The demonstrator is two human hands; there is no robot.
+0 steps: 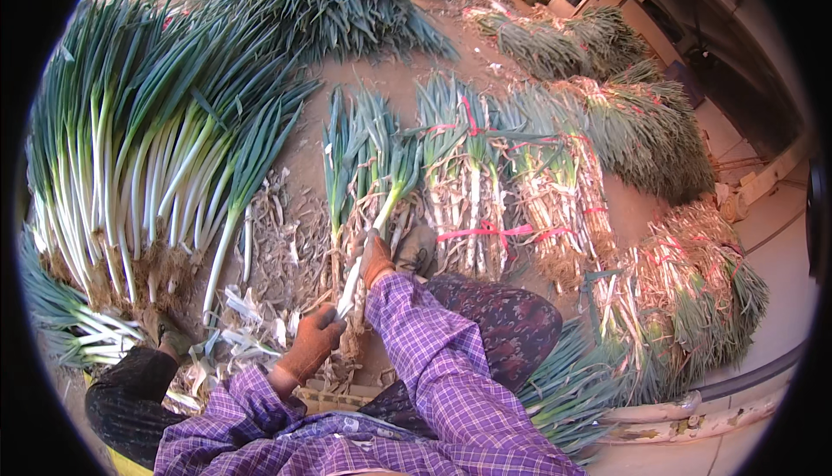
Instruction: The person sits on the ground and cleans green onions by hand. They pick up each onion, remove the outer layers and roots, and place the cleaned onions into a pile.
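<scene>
Holding one leek-like stalk (349, 290), the right hand (377, 259) is clamped around its pale shaft, near seven o'clock of the centre. The left hand (318, 336) curls by its lower end; whether it grips, I cannot tell. Pulling too strongly could snap the shaft, and its leaves could catch in neighbouring stalks (368, 121) toward twelve o'clock.

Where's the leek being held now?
Head view, just left of centre: the leek slants between the left hand, at its lower end, and the right hand, higher up.
</scene>
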